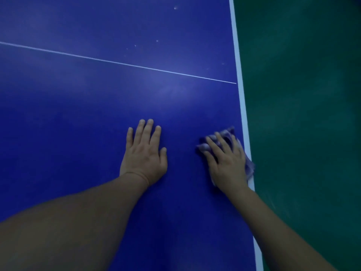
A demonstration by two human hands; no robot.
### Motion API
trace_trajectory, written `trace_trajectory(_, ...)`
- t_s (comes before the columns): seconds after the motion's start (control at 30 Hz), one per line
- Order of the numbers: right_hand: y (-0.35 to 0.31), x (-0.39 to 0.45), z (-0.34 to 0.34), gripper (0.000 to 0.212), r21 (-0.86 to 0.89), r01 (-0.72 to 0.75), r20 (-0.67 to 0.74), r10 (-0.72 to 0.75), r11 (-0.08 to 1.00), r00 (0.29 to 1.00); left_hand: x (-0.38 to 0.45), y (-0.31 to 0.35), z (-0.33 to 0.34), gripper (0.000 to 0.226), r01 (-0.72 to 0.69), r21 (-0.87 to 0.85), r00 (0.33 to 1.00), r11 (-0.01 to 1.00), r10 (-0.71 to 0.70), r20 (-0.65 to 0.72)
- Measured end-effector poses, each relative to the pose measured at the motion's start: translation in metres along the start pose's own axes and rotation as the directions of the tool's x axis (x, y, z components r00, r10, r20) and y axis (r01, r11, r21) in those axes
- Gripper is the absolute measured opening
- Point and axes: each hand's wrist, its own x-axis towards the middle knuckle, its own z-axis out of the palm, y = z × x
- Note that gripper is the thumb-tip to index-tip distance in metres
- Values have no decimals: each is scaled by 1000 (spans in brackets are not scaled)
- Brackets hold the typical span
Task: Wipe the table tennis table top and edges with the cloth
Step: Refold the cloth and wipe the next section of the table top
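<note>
The right grip [226, 159] lies flat with fingers spread, pressing a crumpled purplish cloth [249, 167] down against the blue surface [78, 133]; it is not closed around the cloth but pinning it from above, and the blur on the fabric suggests a wiping stroke under way. In the head view, this pair sits at about four o'clock from the picture's centre, right at the white border stripe [239, 75], with a corner of the cloth hanging past the rim over the green floor [302, 114]. The left grip [144, 151] is empty, fingers extended and only slightly apart, palm resting on the surface near the centre at six o'clock as a brace, well apart from the cloth. Up at twelve to one o'clock, beyond the thin white centre line [117, 62], pale specks [175, 8] dot the blue, so that far zone looks not yet wiped. The near part around the hands shows no such specks and may be done already, though the dim light makes this hard to judge. By my reading the job is in its middle: the side edge is being worked, while the far half and the remaining edges, out of view, are left.
</note>
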Motion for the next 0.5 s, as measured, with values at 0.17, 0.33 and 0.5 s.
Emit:
trace_trajectory(0.17, 10, -100, 6, 51, 68, -271, -21, 273, 960, 962, 2, -4, -5, 68, -11, -68, 1000, 998, 12, 17)
trace_trajectory(0.33, 4, -197, 9, 55, 31, -217, 30, 216, 976, 976, 9, -6, -12, 74, 8, -61, 993, 998, -1, 120)
trace_trajectory(0.5, 30, -258, 5, 51, -106, -72, 136, 87, 992, 987, -25, 24, -15, 71, 122, -115, 975, 986, -97, 198)
